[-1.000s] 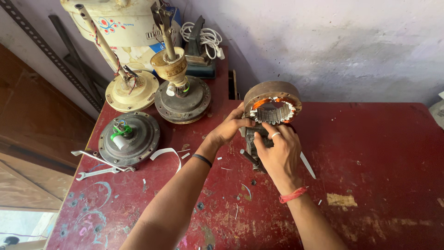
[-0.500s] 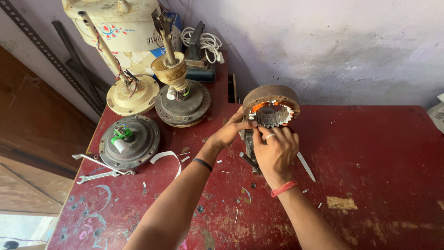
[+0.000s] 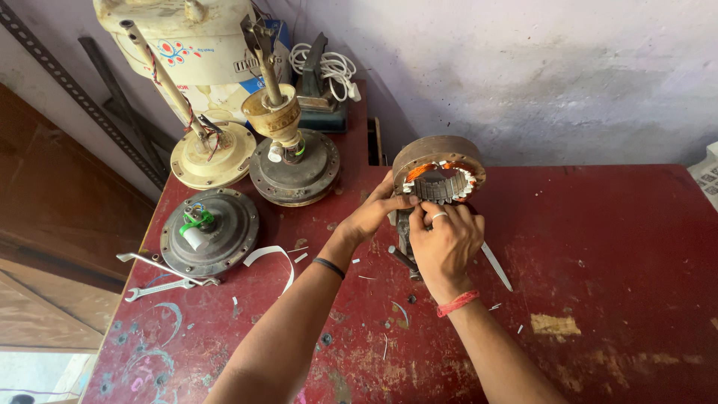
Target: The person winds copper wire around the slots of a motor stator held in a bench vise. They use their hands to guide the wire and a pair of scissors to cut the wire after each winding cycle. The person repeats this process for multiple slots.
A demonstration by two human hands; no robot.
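Observation:
A round fan motor stator [image 3: 440,166] with copper windings and white insulation strips stands on edge, clamped in a small dark vise [image 3: 404,233] on the red table [image 3: 598,284]. My left hand [image 3: 372,213] grips the stator's lower left rim, fingers pinched at the windings. My right hand [image 3: 445,238], with a ring and a red wrist thread, presses its fingertips against the lower windings just below the slots. A thin white strip [image 3: 496,266] lies on the table right of my right hand.
Three ceiling fan motor housings [image 3: 212,228] stand at the back left, two with down rods. Two spanners [image 3: 161,277] lie near the left edge. A curled white strip [image 3: 271,258], small scraps, a cream appliance and a white cable sit behind.
Both hands stay on the stator. My right hand has shifted slightly upward toward the windings, and the view has moved a little closer.

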